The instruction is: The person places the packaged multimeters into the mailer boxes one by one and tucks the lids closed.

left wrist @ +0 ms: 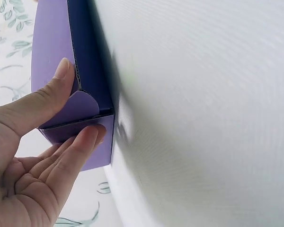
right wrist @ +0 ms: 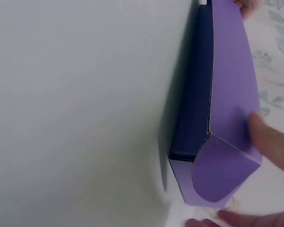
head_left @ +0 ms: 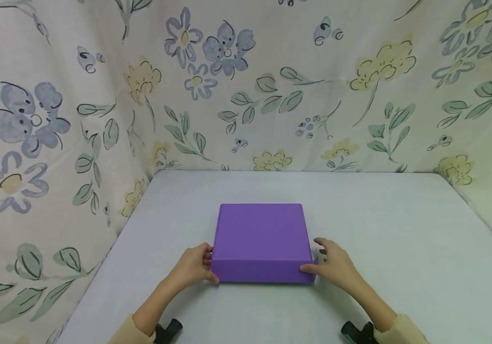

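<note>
A flat purple cardboard box (head_left: pixel 263 231) lies on the white table, its hinged lid down. My left hand (head_left: pixel 191 265) grips its near left corner, the thumb (left wrist: pixel 61 87) on the lid's front flap and the fingers against the side wall. At the near right corner, my right hand (head_left: pixel 336 265) has its thumb on the front flap (right wrist: pixel 232 71), while its fingers spread beside the box, apart from the side. A rounded side tab (right wrist: pixel 222 172) shows outside the box at that corner. Below the flap's edge, the wall is dark in shadow. The box's inside is hidden.
The white table (head_left: pixel 400 229) extends around the box on all sides. A floral cloth (head_left: pixel 271 95) hangs behind it and along the left and right. Black wrist-worn devices (head_left: pixel 169 330) show near both cream sleeves.
</note>
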Available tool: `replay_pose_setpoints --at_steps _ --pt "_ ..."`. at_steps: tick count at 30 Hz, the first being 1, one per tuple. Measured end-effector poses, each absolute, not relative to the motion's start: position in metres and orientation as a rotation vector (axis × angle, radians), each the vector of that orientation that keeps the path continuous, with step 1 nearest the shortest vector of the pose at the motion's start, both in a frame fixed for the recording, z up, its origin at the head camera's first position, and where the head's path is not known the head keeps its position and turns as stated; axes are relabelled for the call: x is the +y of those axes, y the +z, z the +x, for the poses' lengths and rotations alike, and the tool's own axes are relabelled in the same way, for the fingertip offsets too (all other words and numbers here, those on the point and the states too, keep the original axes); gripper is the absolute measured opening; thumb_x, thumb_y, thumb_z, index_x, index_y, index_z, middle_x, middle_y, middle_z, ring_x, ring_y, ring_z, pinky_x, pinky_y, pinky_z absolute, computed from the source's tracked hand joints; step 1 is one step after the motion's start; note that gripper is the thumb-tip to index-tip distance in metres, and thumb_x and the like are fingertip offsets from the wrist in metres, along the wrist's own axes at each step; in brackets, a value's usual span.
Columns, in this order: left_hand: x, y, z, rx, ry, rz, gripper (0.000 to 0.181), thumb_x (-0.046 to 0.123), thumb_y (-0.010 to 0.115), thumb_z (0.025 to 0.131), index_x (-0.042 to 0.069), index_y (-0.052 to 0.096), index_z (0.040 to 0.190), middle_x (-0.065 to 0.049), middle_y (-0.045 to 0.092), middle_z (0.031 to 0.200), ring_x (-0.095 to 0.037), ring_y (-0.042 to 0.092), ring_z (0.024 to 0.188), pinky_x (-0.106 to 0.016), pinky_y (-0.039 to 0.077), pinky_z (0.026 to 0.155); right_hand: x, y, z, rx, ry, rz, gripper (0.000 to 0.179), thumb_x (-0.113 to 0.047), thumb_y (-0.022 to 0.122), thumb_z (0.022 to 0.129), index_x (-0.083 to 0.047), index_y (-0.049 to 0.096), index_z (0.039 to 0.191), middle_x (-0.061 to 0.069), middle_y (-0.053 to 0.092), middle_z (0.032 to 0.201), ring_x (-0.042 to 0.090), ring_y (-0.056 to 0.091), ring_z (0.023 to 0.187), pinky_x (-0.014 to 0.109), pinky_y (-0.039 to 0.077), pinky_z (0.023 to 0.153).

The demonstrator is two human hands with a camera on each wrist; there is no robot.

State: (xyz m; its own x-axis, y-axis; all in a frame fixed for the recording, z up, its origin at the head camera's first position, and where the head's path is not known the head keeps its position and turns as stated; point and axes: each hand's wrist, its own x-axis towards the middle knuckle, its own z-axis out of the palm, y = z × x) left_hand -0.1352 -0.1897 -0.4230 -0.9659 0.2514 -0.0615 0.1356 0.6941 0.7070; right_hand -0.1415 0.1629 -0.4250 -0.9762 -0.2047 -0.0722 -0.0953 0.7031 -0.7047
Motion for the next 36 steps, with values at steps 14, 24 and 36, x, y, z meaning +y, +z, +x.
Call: replay_pose_setpoints --at_steps 14,24,36 --pt "-0.189 -0.424 -0.134 2.714 1.158 0.324 0.064 0.001 0.091 0.057 -0.014 0.057 0.109 -0.016 0.069 0.093 -0.026 0.068 0.083 -0.031 0.058 0.072 0.162 -0.425 -0.133 2.561 -1.174 -0.357 0.053 -0.016 0.077 0.082 0.018 0.058 0.117 0.012 0.070 0.094 0.027 0.067 0.087 0.039 0.056 0.072" --pt "-0.190 -0.421 -0.137 2.578 1.231 0.294 0.073 -0.005 0.087 0.062 -0.021 0.049 0.122 -0.033 0.064 0.109 -0.040 0.067 0.098 -0.038 0.058 0.080 0.163 -0.416 -0.128 2.361 -1.233 -0.323 0.020 -0.014 0.070 0.087 0.004 0.064 0.088 -0.001 0.055 0.069 0.014 0.049 0.065 0.025 0.041 0.056" --pt "-0.179 -0.416 -0.136 2.504 1.305 0.253 0.077 -0.007 0.084 0.066 -0.023 0.043 0.129 -0.037 0.054 0.125 -0.047 0.059 0.110 -0.043 0.054 0.088 0.159 -0.409 -0.134 2.387 -1.243 -0.036 0.026 -0.011 0.063 0.090 0.013 0.063 0.098 0.007 0.063 0.083 0.017 0.060 0.074 0.034 0.055 0.068"
